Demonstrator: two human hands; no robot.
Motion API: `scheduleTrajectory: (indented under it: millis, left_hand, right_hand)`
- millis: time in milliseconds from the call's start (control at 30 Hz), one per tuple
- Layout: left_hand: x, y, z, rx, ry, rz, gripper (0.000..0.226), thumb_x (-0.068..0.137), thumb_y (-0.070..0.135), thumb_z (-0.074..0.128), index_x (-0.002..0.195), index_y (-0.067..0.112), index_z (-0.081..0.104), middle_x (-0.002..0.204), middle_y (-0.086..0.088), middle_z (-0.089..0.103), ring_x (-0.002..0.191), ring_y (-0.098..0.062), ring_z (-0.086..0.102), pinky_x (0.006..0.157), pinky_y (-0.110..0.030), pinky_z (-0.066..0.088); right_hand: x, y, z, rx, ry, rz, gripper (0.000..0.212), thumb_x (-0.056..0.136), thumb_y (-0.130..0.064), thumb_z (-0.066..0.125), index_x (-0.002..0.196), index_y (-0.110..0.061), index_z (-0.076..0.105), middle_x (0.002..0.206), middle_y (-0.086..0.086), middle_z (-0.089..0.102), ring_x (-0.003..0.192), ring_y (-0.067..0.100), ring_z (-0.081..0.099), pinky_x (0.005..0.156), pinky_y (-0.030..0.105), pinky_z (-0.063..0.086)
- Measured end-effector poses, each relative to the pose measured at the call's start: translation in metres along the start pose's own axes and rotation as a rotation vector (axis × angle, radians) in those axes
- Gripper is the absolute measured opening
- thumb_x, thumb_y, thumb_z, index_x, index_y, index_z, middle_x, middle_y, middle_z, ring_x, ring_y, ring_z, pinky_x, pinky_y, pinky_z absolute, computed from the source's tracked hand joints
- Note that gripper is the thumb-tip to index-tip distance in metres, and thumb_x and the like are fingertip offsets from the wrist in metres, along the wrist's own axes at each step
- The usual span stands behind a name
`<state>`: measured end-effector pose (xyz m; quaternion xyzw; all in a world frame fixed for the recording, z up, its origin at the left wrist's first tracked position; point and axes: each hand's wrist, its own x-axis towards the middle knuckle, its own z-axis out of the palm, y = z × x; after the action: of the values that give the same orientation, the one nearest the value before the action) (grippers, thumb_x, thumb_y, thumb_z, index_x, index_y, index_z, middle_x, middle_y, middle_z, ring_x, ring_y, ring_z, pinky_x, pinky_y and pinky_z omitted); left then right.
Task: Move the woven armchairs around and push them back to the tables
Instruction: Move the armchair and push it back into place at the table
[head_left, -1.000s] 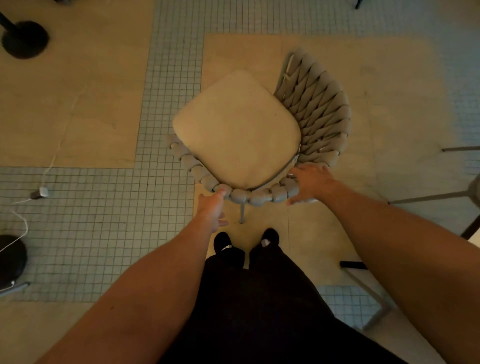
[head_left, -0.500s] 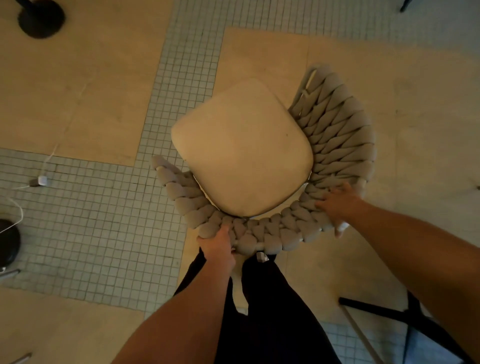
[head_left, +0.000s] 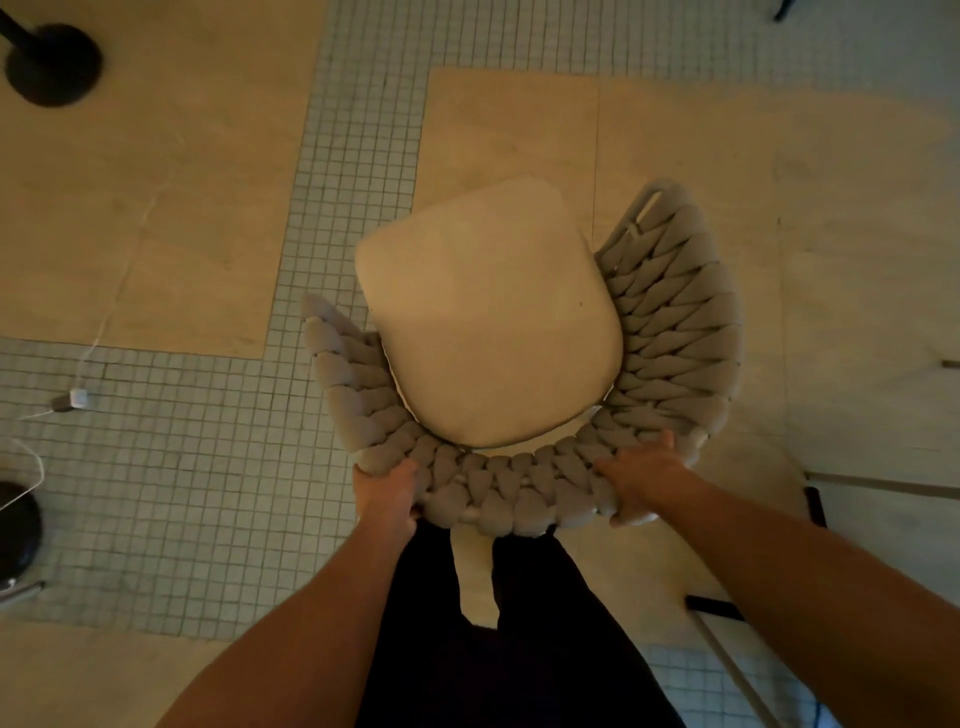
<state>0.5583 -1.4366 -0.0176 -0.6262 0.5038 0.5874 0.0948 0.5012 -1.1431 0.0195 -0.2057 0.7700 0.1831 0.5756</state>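
the grey woven rope armchair (head_left: 670, 332) with its beige square seat cushion (head_left: 488, 312) is standing in the middle of the frame, its curved back toward the lower edge and its open front toward the top; it is sitting partly on a tan floor slab (head_left: 779, 182) and partly over the strip of small grey mosaic tiles (head_left: 208, 467); the left hand (head_left: 387, 493) is gripping the lower left of the braided back rim, fingers curling under the rope; the right hand (head_left: 641, 480) is gripping the lower right of the same rim, thumb lying on top and fingers wrapping beneath; the person's dark trousers (head_left: 519, 649) are standing just behind the back; a round black table base (head_left: 52, 65) is showing in the upper left corner; a thin white cable with a small plug (head_left: 72, 400) is lying on the tiles at the left edge.
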Motion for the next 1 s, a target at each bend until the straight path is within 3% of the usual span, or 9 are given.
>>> scheduleTrajectory:
  millis: [133, 267, 367, 500, 667, 767, 867, 1000]
  left_hand:
    - [0.027, 0.055, -0.004, 0.194, -0.051, 0.105, 0.045, 0.084, 0.008, 0.075, 0.123, 0.021, 0.057, 0.116, -0.011, 0.066, 0.102, -0.035, 0.065, 0.082, -0.067, 0.055]
    - [0.053, 0.104, 0.009, 0.38, -0.105, 0.157, 0.054, 0.077, 0.011, 0.078, 0.125, 0.023, 0.056, 0.115, -0.011, 0.067, 0.099, -0.035, 0.066, 0.079, -0.065, 0.057]
    - [0.061, 0.14, 0.027, 0.485, -0.157, 0.226, 0.05, 0.076, 0.013, 0.078, 0.12, 0.022, 0.055, 0.113, -0.008, 0.065, 0.099, -0.031, 0.065, 0.085, -0.059, 0.057]
    - [0.065, 0.19, 0.052, 0.677, -0.155, 0.423, 0.066, 0.071, 0.023, 0.082, 0.129, 0.022, 0.05, 0.121, -0.009, 0.063, 0.105, -0.031, 0.063, 0.087, -0.052, 0.058]
    - [0.06, 0.256, 0.083, 0.81, -0.246, 0.593, 0.072, 0.082, 0.029, 0.079, 0.142, 0.024, 0.04, 0.125, -0.006, 0.058, 0.113, -0.029, 0.059, 0.096, -0.05, 0.054]
    - [0.063, 0.282, 0.096, 0.865, -0.294, 0.668, 0.076, 0.087, 0.018, 0.071, 0.151, 0.027, 0.032, 0.134, -0.009, 0.056, 0.116, -0.029, 0.058, 0.096, -0.048, 0.052]
    - [0.064, 0.293, 0.107, 0.904, -0.378, 0.707, 0.083, 0.092, 0.01, 0.064, 0.159, 0.03, 0.019, 0.153, -0.009, 0.042, 0.134, -0.03, 0.047, 0.106, -0.048, 0.047]
    - [0.073, 0.293, 0.115, 0.936, -0.426, 0.699, 0.091, 0.094, 0.013, 0.067, 0.162, 0.026, 0.009, 0.167, -0.005, 0.019, 0.15, -0.027, 0.026, 0.119, -0.048, 0.032]
  right_hand:
    - [0.0, -0.041, -0.004, 0.225, -0.009, 0.036, 0.082, 0.089, -0.064, 0.062, 0.156, -0.027, 0.032, 0.153, 0.0, 0.045, 0.143, 0.032, 0.041, 0.114, 0.077, 0.012]
    - [0.002, -0.072, -0.015, 0.41, 0.015, 0.078, 0.084, 0.087, -0.059, 0.064, 0.156, -0.024, 0.032, 0.153, 0.0, 0.043, 0.142, 0.033, 0.039, 0.111, 0.08, 0.008]
    - [0.006, -0.086, -0.026, 0.508, 0.007, 0.102, 0.083, 0.09, -0.057, 0.061, 0.158, -0.023, 0.028, 0.158, 0.001, 0.038, 0.144, 0.035, 0.037, 0.112, 0.078, 0.011]
    - [0.009, -0.108, -0.05, 0.66, 0.044, 0.088, 0.078, 0.094, -0.042, 0.064, 0.159, -0.024, 0.026, 0.162, 0.002, 0.03, 0.149, 0.035, 0.028, 0.114, 0.076, 0.016]
    - [0.015, -0.129, -0.106, 0.848, 0.069, 0.101, 0.078, 0.093, -0.056, 0.061, 0.154, -0.014, 0.036, 0.158, 0.007, 0.035, 0.145, 0.039, 0.034, 0.112, 0.073, 0.027]
    - [0.027, -0.139, -0.135, 0.897, 0.088, 0.11, 0.083, 0.093, -0.061, 0.058, 0.154, -0.01, 0.035, 0.157, 0.011, 0.038, 0.142, 0.042, 0.039, 0.111, 0.07, 0.033]
    - [0.048, -0.145, -0.155, 0.952, 0.11, 0.114, 0.088, 0.086, -0.069, 0.059, 0.15, -0.01, 0.041, 0.149, 0.01, 0.048, 0.134, 0.039, 0.048, 0.108, 0.065, 0.04]
    - [0.057, -0.154, -0.172, 1.016, 0.103, 0.143, 0.083, 0.09, -0.067, 0.059, 0.15, -0.012, 0.044, 0.153, 0.011, 0.043, 0.139, 0.041, 0.041, 0.11, 0.067, 0.036]
